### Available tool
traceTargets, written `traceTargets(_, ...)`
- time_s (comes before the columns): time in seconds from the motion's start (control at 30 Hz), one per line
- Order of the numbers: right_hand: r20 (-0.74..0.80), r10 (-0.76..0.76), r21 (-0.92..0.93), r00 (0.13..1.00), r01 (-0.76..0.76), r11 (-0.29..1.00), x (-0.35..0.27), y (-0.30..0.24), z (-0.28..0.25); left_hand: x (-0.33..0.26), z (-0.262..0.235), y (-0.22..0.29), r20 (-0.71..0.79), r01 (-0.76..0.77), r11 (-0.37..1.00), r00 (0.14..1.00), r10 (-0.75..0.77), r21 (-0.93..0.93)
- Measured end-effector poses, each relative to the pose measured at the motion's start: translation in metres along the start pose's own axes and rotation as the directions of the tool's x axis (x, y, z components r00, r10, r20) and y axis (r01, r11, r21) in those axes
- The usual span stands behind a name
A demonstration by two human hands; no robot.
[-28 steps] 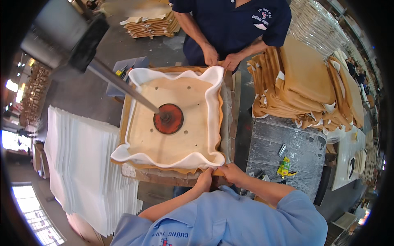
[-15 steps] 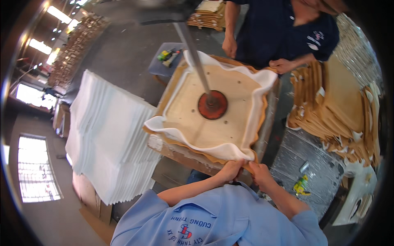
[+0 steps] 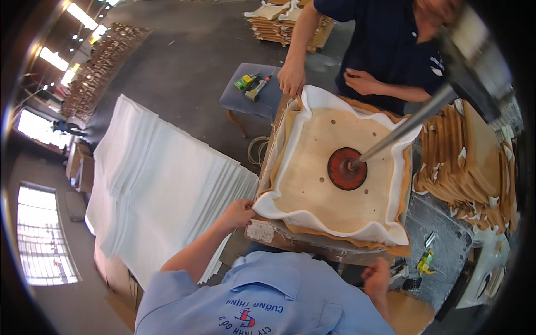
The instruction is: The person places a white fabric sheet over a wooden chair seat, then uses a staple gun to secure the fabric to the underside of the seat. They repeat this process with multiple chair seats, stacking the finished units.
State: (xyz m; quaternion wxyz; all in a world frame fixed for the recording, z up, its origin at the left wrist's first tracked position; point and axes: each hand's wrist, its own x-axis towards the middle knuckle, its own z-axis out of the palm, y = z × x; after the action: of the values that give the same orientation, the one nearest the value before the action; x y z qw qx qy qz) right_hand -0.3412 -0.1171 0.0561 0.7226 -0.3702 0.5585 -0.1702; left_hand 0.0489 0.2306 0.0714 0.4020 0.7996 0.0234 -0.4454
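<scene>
A square tan seat board (image 3: 312,134) lies underside up, with white padding (image 3: 312,220) and a brown cover (image 3: 335,238) standing in folds round its edges. A metal rod (image 3: 410,125) ends in a round red plate (image 3: 347,177) pressed on the board's middle. My left hand (image 3: 240,214) is closed on the near-left corner of the brown cover, beside the padding. Below the near-right corner, apart from it, my right hand (image 3: 377,276) has its fingers curled; what they hold, if anything, is hidden. A co-worker's hand (image 3: 292,77) touches the far-left corner.
White sheets (image 3: 162,184) are stacked at left. Brown covers (image 3: 469,156) pile up at right, above a grey worktop (image 3: 438,226) with a yellow-green tool (image 3: 425,262). A blue stool (image 3: 237,103) carries a handheld tool (image 3: 258,89). More covers (image 3: 268,28) lie at the back.
My left hand has moved from the near-right corner to the near-left one. My right hand has let go and dropped. The co-worker's hand now reaches the far-left corner.
</scene>
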Motion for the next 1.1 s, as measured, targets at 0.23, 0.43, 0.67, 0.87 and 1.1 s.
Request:
traceTargets(0.23, 0.528, 0.499, -0.544, 0.687, -0.178, 0.820, -0.039, 0.092, 0.252, 0.039, 0.011, 0.040, 0.405, 0.107, 0.927, 0.877, -0.258, 0.360)
traceTargets(0.43, 0.272, 0.630, -0.237, 0.728, -0.584, 0.777, -0.057, 0.105, 0.325, 0.069, 0.000, 0.002, 0.611, -0.510, 0.713, 0.778, 0.144, 0.482)
traceTargets(0.67, 0.164, 0.456, -0.072, 0.875, -0.450, 0.890, -0.066, 0.107, 0.358, 0.055, 0.004, 0.019, 0.499, -0.066, 0.992, 0.866, 0.004, 0.106)
traceTargets(0.87, 0.233, 0.188, -0.238, 0.954, -0.132, 0.962, -0.081, 0.097, 0.357, 0.048, -0.013, 0.029, 0.604, 0.054, 0.998, 0.795, -0.050, 0.011)
traceTargets(1.1, 0.284, 0.175, -0.357, 0.943, -0.066, 0.932, -0.082, 0.090, 0.338, 0.027, -0.025, 0.046, 0.642, -0.009, 1.000, 0.766, 0.002, 0.008)
